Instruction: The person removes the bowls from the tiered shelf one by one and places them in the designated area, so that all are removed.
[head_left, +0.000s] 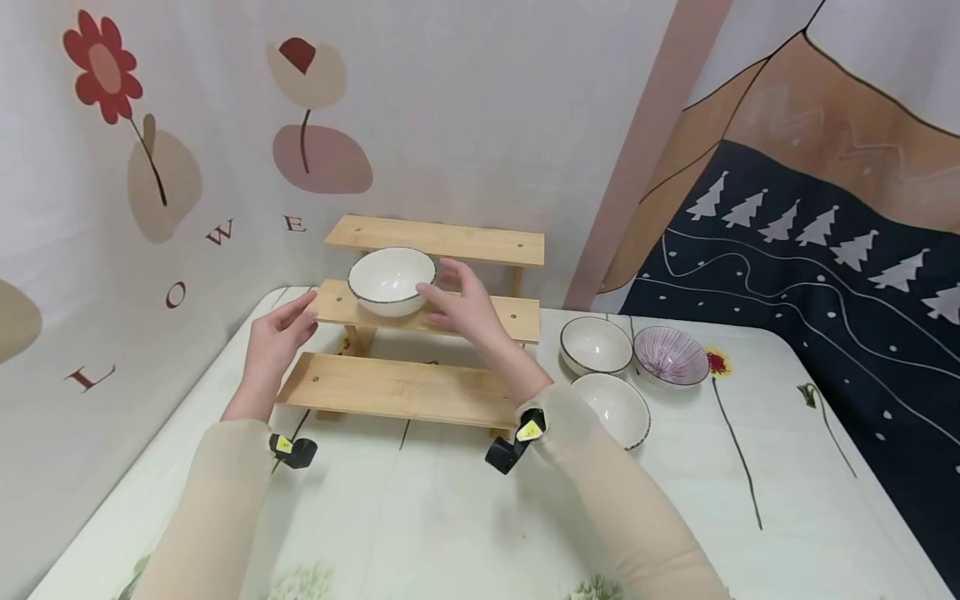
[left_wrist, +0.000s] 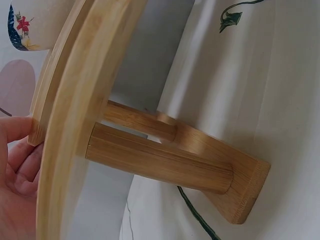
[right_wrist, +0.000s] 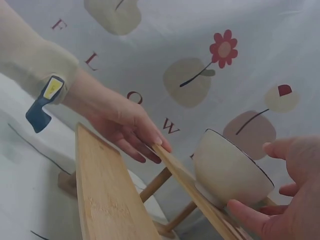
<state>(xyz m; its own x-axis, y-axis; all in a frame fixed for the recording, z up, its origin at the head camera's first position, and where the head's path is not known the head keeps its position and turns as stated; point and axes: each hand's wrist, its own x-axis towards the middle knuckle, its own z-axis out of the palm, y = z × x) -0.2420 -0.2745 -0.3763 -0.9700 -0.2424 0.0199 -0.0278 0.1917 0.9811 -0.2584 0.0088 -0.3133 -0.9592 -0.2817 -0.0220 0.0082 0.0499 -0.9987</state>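
A white bowl with a dark rim (head_left: 392,279) sits on the middle board (head_left: 341,304) of a three-tier wooden stand. In the left wrist view its outside (left_wrist: 42,25) carries a painted red flower and blue patch. My right hand (head_left: 465,304) is spread around the bowl's right side. The right wrist view has one fingertip (right_wrist: 240,207) low against the bowl (right_wrist: 220,170), another finger standing off near the rim. My left hand (head_left: 277,342) touches the left end of the middle board with its fingertips, the other fingers loosely bent below it.
Two more white bowls (head_left: 596,344) (head_left: 618,408) and a purple-striped bowl (head_left: 671,356) stand right of the stand. Its lowest board (head_left: 397,387) is nearest me, its top board (head_left: 442,237) close to the printed backdrop. A flower-patterned cloth (head_left: 420,517) covers the table.
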